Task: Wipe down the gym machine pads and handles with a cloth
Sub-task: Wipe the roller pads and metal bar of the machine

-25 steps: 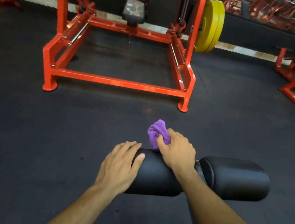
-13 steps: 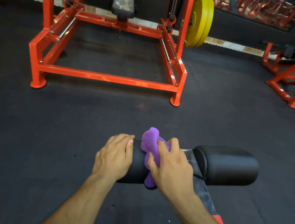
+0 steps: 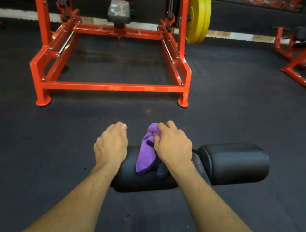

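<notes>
A purple cloth (image 3: pixel 147 151) lies crumpled over the top of the left black roller pad (image 3: pixel 144 177), its upper end bunched and its lower end draped down the near side in a point. The pad is a smooth padded cylinder lying level above the floor. A second, matching roller pad (image 3: pixel 239 164) sits just to its right, bare.

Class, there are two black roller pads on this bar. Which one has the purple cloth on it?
The left pad: the cloth drapes over it under the right hand, with the left hand on its end. The right pad is bare.
</notes>
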A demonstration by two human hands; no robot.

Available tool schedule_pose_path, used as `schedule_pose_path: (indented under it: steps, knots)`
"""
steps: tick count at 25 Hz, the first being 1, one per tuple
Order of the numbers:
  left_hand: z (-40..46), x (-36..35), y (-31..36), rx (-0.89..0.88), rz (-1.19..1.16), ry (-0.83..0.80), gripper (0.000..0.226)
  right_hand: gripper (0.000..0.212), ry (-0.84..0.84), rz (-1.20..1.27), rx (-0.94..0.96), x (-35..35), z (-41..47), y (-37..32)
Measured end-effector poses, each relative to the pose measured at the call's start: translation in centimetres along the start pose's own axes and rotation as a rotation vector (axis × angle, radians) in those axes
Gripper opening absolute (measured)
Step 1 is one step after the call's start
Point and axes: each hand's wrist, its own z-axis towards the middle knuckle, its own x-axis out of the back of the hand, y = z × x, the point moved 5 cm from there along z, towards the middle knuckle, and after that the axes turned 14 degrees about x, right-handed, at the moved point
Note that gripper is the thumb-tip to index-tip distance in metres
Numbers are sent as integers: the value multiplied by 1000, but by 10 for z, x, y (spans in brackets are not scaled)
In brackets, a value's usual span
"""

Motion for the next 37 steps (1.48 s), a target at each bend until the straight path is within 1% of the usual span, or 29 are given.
schedule_pose_path:
  steps: [2, 3, 4, 5, 7, 9, 11, 13, 14, 15, 16, 17, 18, 19, 20, 22, 24, 25, 27, 29, 31, 32, 34, 35, 36, 37]
  knots:
    - [0, -5, -6, -20, -142, -56, 36, 30, 54, -123, 54, -5, -7, 11]
    - [-3, -8, -10, -37, -148, -106, 35, 32, 99, -168, 80, -5, -9, 14]
    - [-8, -8, -13, -53, -103, -167, 37, 33, 136, -172, 96, -2, -8, 14]
    - [-12, -8, -17, -66, -43, -234, 40, 33, 154, -129, 113, -3, -5, 13]
    - [-23, -13, -25, -73, 26, -383, 45, 33, 131, 89, 86, -8, -2, 14]
    - [-32, -16, -29, -91, 59, -450, 47, 33, 117, 344, -7, -2, -4, 25]
    - [-35, -13, -25, -121, 158, -421, 48, 36, 163, 552, -121, 17, -17, 41]
    - [-36, -8, -12, -176, 251, -373, 47, 34, 204, 718, -242, 35, -44, 61]
    - [-40, -5, -3, -211, 249, -365, 46, 31, 211, 839, -292, 41, -62, 67]
    - [-46, -1, 8, -237, 162, -409, 45, 28, 208, 989, -324, 46, -83, 68]
    - [-54, 5, 20, -230, -7, -506, 43, 23, 207, 1142, -347, 49, -104, 66]
    - [-64, 10, 33, -201, -198, -641, 41, 18, 214, 1281, -371, 53, -124, 64]
    - [-78, 14, 48, -191, -334, -796, 40, 14, 218, 1402, -387, 58, -142, 61]
    - [-96, 18, 63, -242, -345, -911, 42, 12, 219, 1495, -388, 63, -156, 57]
    - [-115, 22, 75, -311, -299, -982, 44, 9, 225, 1561, -359, 70, -168, 55]
    - [-144, 26, 91, -411, -233, -1039, 39, 5, 255, 1583, -243, 85, -181, 55]
    - [-159, 35, 99, -396, -296, -1049, 29, 5, 284, 1484, -108, 93, -185, 61]
    - [-164, 37, 101, -370, -374, -1047, 26, 11, 271, 1434, -45, 93, -184, 65]
    - [-169, 42, 103, -271, -527, -980, 21, 37, 162, 1374, 84, 89, -184, 66]
    - [-165, 45, 101, -166, -595, -908, 20, 55, 72, 1293, 143, 82, -183, 65]
    - [-160, 35, 96, -137, -509, -865, 24, 58, 42, 1229, 86, 73, -184, 65]
    - [-156, 29, 94, -156, -429, -798, 28, 54, 57, 1250, 29, 70, -184, 66]
    - [-150, 27, 97, -252, -263, -568, 35, 39, 143, 1344, -118, 65, -183, 69]
    - [-151, 28, 102, -329, -210, -473, 38, 32, 212, 1371, -210, 63, -184, 72]
    - [-155, 27, 108, -418, -176, -461, 41, 28, 279, 1410, -302, 60, -185, 76]
    - [-161, 23, 113, -505, -133, -531, 46, 27, 340, 1492, -389, 58, -186, 80]
